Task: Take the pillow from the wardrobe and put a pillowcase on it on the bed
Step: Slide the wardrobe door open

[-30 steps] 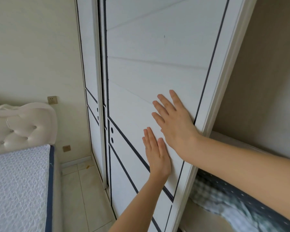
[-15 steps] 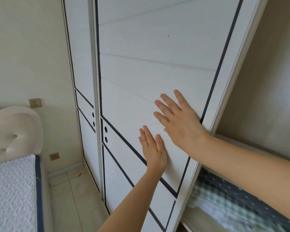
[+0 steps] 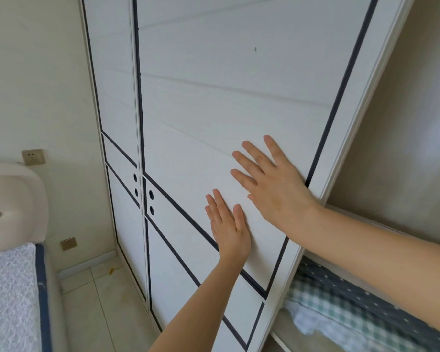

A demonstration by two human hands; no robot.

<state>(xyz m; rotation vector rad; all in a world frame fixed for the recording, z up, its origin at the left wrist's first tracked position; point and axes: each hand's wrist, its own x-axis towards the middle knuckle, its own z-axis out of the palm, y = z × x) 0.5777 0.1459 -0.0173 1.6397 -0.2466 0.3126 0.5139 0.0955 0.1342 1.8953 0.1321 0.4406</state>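
— What's around you?
— The white wardrobe (image 3: 239, 85) fills my view. The bed (image 3: 8, 295) is at my left, with tiled floor (image 3: 92, 306) between.
— Your hands?
— My left hand (image 3: 229, 229) and right hand (image 3: 272, 184) lie flat on the sliding door, fingers spread, grasping nothing.
— The pillow?
— Can't tell; only folded checked bedding (image 3: 341, 311) shows past the door's right edge.
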